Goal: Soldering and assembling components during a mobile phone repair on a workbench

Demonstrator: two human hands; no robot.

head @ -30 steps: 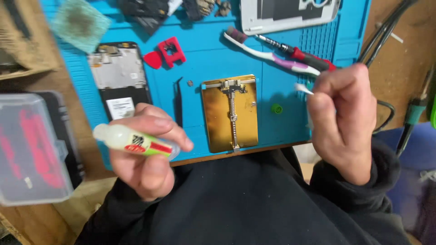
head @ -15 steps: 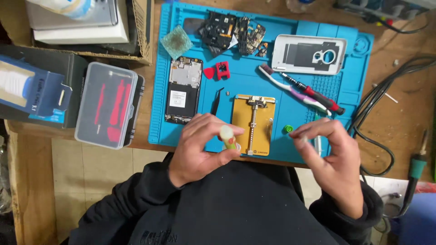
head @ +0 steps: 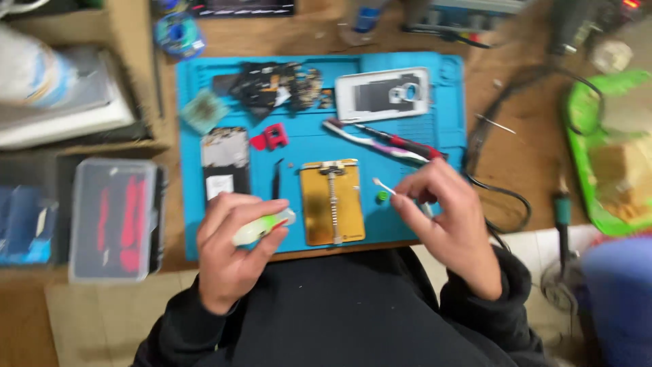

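Observation:
My left hand [head: 234, 255] grips a small pale squeeze bottle [head: 263, 228], tilted with its tip toward the right, just above the front edge of the blue work mat [head: 407, 139]. My right hand [head: 448, 217] pinches a cotton swab [head: 382, 185] whose white tip points up and left. Between my hands lies a gold board holder [head: 331, 202]. A small green cap [head: 384, 196] sits on the mat just under the swab tip.
A toothbrush [head: 370, 141] and a red-handled screwdriver [head: 401, 144] lie on the mat above my right hand. An opened phone [head: 225, 163], black tweezers [head: 277, 178], a red part [head: 270, 138] and a white phone back [head: 384, 93] are there too. A clear tool case [head: 112, 217] stands left, a soldering iron [head: 562, 211] right.
The view has swung and drawn back. My left hand has turned the bottle from end-on to sideways. My right hand has lifted the swab, its tip now pointing up-left.

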